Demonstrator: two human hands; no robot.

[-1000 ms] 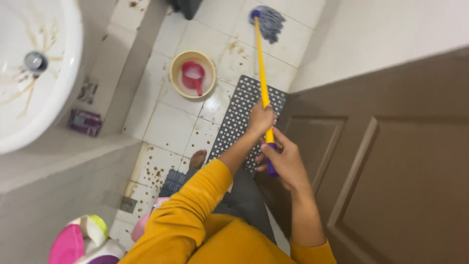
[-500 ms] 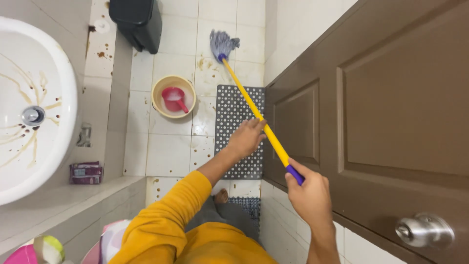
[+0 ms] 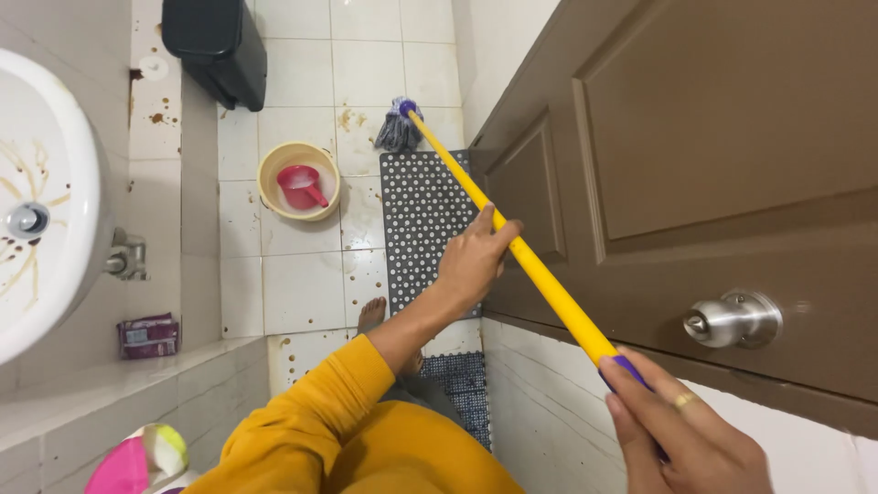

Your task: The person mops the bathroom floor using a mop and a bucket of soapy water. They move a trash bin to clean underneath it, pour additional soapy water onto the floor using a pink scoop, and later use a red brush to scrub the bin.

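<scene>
I hold a mop with a yellow handle (image 3: 535,270) slanting from lower right up to the floor. Its grey string head (image 3: 397,128) rests on the stained white tiles beside a dark perforated mat (image 3: 422,220). My left hand (image 3: 474,259), in an orange sleeve, grips the handle at mid-length. My right hand (image 3: 681,432), with a ring on one finger, grips the purple end of the handle at the lower right. My bare foot (image 3: 370,316) stands on the tiles below the mat.
A brown door (image 3: 713,165) with a silver knob (image 3: 732,318) fills the right. A beige basin (image 3: 297,181) holding a pink scoop sits on the floor, with a black bin (image 3: 218,48) beyond. A stained white sink (image 3: 41,201) is at left, above a purple packet (image 3: 148,336).
The view has tilted and moved closer to the door. The mop head has shifted along the tiles near the mat's top edge, and my right hand has drawn back toward me.
</scene>
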